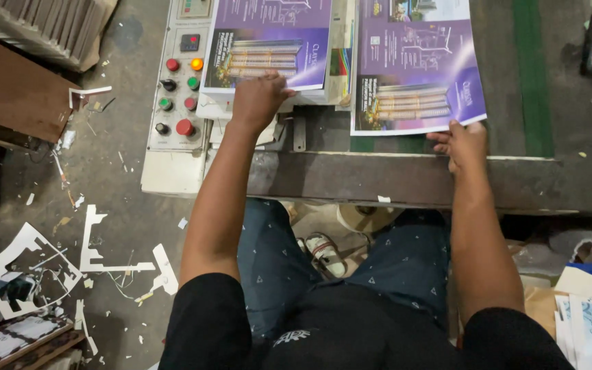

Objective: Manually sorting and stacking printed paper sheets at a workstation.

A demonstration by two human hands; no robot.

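Head view shows the left hand (pixel 258 99) pressed flat on a stack of purple sheets (pixel 268 44) beside the control panel (pixel 178 82), steadying it, while the right hand (pixel 466 142) pinches 1 purple sheet (pixel 416 68) by its near edge.

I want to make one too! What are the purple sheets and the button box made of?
The purple sheets look like glossy printed paper: thin, flat, light glinting off them. The button box seems painted metal, pale and scuffed, with shiny, probably plastic buttons. The right hand holds one sheet's edge; the left hand rests on the stack.
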